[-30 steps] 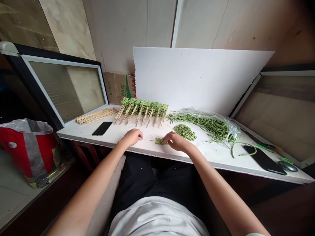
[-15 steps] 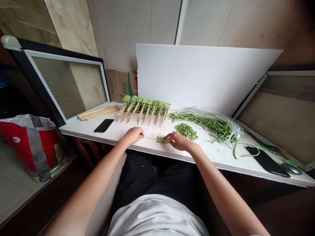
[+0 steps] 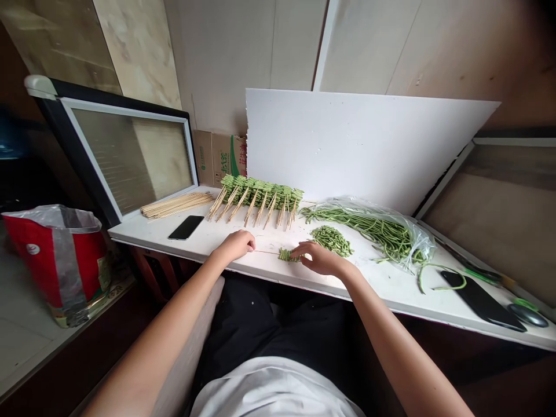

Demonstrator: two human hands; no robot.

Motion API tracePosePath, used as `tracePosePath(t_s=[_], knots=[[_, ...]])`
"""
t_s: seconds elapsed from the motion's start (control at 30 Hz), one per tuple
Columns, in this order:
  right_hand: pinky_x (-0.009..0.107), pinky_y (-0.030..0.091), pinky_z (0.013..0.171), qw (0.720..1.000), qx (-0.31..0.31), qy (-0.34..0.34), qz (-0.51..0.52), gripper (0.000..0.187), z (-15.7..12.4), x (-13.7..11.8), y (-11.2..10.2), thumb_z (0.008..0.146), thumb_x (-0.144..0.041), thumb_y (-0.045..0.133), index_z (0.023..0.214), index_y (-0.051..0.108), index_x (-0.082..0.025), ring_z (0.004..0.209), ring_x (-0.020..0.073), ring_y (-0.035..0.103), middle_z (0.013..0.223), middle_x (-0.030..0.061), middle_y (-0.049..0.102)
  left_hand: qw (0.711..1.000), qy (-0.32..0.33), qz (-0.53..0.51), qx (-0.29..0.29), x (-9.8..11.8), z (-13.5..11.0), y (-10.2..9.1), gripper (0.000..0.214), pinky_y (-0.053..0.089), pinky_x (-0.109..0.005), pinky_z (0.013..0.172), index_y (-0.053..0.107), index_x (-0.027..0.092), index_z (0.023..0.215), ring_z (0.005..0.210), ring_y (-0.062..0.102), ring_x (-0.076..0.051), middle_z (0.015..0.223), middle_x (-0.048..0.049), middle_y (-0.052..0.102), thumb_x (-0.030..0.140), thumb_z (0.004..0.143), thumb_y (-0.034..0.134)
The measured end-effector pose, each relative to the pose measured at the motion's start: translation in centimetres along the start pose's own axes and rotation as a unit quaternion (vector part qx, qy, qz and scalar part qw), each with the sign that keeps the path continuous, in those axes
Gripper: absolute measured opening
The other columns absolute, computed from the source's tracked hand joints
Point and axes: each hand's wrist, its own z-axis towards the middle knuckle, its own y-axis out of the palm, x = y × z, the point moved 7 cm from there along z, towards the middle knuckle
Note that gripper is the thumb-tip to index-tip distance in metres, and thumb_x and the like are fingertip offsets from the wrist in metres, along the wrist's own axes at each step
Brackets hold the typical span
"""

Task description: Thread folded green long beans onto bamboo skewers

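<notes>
My left hand (image 3: pixel 238 245) is closed, pinching the bare end of a thin bamboo skewer (image 3: pixel 266 252) low over the front of the white table. Short green bean pieces (image 3: pixel 284 255) sit side by side across the skewer's other end. Bent over those pieces, the fingers of my right hand (image 3: pixel 320 258) grip them and hide the skewer's tip. Just behind this hand lies a heap of cut green beans (image 3: pixel 332 241). Farther back, a stacked row of filled bean skewers (image 3: pixel 263 194) has its stick ends pointing toward me.
Bare bamboo skewers (image 3: pixel 177 204) and a phone (image 3: pixel 186 227) lie at the left. Long green beans (image 3: pixel 373 223) in clear plastic fill the right, near a second black phone (image 3: pixel 484 301). A white board (image 3: pixel 369 145) leans behind. A red bag (image 3: pixel 32 255) stands left of the table.
The view has shifted slightly, so everything sits a little lower and farther right. Both hands keep nearly the same pose around the skewer and bean pieces.
</notes>
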Motion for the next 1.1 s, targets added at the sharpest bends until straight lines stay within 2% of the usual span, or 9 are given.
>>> tracePosePath(t_s=[0.1, 0.2, 0.4, 0.6, 0.7, 0.8, 0.87, 1.0, 1.1], knots=[[0.041, 0.056, 0.103, 0.999, 0.038, 0.017, 0.003, 0.048, -0.1, 0.4, -1.2, 0.092, -0.003, 0.053, 0.123, 0.081, -0.028, 0.125, 0.0276, 0.067, 0.126, 0.0071, 0.077, 1.0, -0.015, 0.005, -0.004, -0.3, -0.3, -0.4, 0.013, 0.052, -0.03, 0.078, 0.08, 0.022, 0.085, 0.09, 0.072, -0.024, 0.102, -0.0075, 0.079, 0.015, 0.084, 0.07], [0.04, 0.056, 0.1, 0.998, 0.056, 0.041, -0.01, 0.053, -0.3, 1.1, -1.9, 0.087, 0.003, 0.049, 0.112, 0.085, -0.027, 0.122, 0.0275, 0.067, 0.117, 0.0073, 0.08, 1.0, -0.025, 0.012, -0.003, -0.5, -0.4, -0.6, 0.013, 0.051, -0.029, 0.077, 0.081, 0.021, 0.085, 0.089, 0.072, -0.023, 0.102, -0.0084, 0.078, 0.015, 0.084, 0.069], [0.042, 0.055, 0.1, 0.998, 0.031, 0.016, -0.045, 0.052, -0.2, 1.2, -1.2, 0.084, 0.007, 0.052, 0.1, 0.087, -0.027, 0.119, 0.0298, 0.065, 0.109, 0.0063, 0.081, 0.999, -0.027, 0.033, -0.011, -0.5, -0.3, -0.3, 0.014, 0.049, -0.029, 0.075, 0.078, 0.021, 0.082, 0.086, 0.07, -0.022, 0.1, -0.008, 0.077, 0.013, 0.084, 0.067], [0.046, 0.049, 0.111, 0.998, 0.033, -0.007, -0.048, 0.044, -0.1, 1.0, -0.6, 0.084, 0.004, 0.058, 0.094, 0.087, -0.028, 0.116, 0.028, 0.067, 0.109, 0.0073, 0.079, 0.997, -0.016, 0.077, -0.011, 0.1, -0.5, 0.1, 0.018, 0.047, -0.029, 0.076, 0.072, 0.02, 0.085, 0.09, 0.069, -0.023, 0.103, -0.0097, 0.075, 0.007, 0.086, 0.059], [0.046, 0.051, 0.106, 0.991, 0.123, -0.038, -0.021, 0.043, -0.2, 0.9, -2.2, 0.084, 0.003, 0.054, 0.099, 0.085, -0.024, 0.11, 0.0264, 0.068, 0.109, 0.0084, 0.079, 0.994, -0.01, 0.103, -0.02, 0.5, -0.6, 0.6, 0.024, 0.048, -0.029, 0.079, 0.071, 0.019, 0.086, 0.091, 0.068, -0.024, 0.102, -0.0105, 0.075, 0.0, 0.08, 0.058], [0.045, 0.055, 0.094, 0.962, 0.27, -0.03, 0.004, 0.04, -1.2, 1.7, -5.2, 0.087, -0.002, 0.049, 0.097, 0.082, -0.021, 0.104, 0.0277, 0.066, 0.103, 0.0096, 0.078, 0.992, -0.013, 0.12, -0.024, 0.8, -0.7, 1.0, 0.026, 0.048, -0.032, 0.083, 0.07, 0.018, 0.085, 0.094, 0.069, -0.027, 0.102, -0.0133, 0.074, -0.004, 0.077, 0.057], [0.044, 0.054, 0.092, 0.941, 0.338, -0.015, 0.017, 0.038, -2.1, 2.3, -6.9, 0.087, -0.004, 0.046, 0.09, 0.08, -0.021, 0.102, 0.0283, 0.065, 0.099, 0.009, 0.078, 0.992, -0.015, 0.122, -0.019, 1.0, -0.7, 1.0, 0.027, 0.048, -0.036, 0.089, 0.069, 0.017, 0.084, 0.099, 0.068, -0.03, 0.101, -0.0158, 0.073, -0.005, 0.077, 0.055], [0.044, 0.052, 0.094, 0.91, 0.413, 0.001, 0.034, 0.037, -3.5, 3.1, -8.8, 0.085, -0.003, 0.045, 0.083, 0.076, -0.023, 0.102, 0.0282, 0.063, 0.096, 0.0073, 0.078, 0.996, -0.016, 0.092, -0.012, 0.8, -0.7, 0.3, 0.025, 0.045, -0.041, 0.099, 0.066, 0.017, 0.084, 0.108, 0.066, -0.033, 0.102, -0.0169, 0.072, -0.003, 0.08, 0.052], [0.044, 0.051, 0.095, 0.902, 0.431, 0.008, 0.037, 0.036, -3.8, 3.5, -9.0, 0.085, -0.004, 0.045, 0.082, 0.076, -0.024, 0.101, 0.0284, 0.063, 0.094, 0.007, 0.077, 0.999, -0.016, 0.031, -0.028, -0.1, -0.6, 0.0, 0.019, 0.049, -0.036, 0.091, 0.065, 0.018, 0.086, 0.1, 0.066, -0.028, 0.103, -0.013, 0.072, 0.004, 0.085, 0.052]])
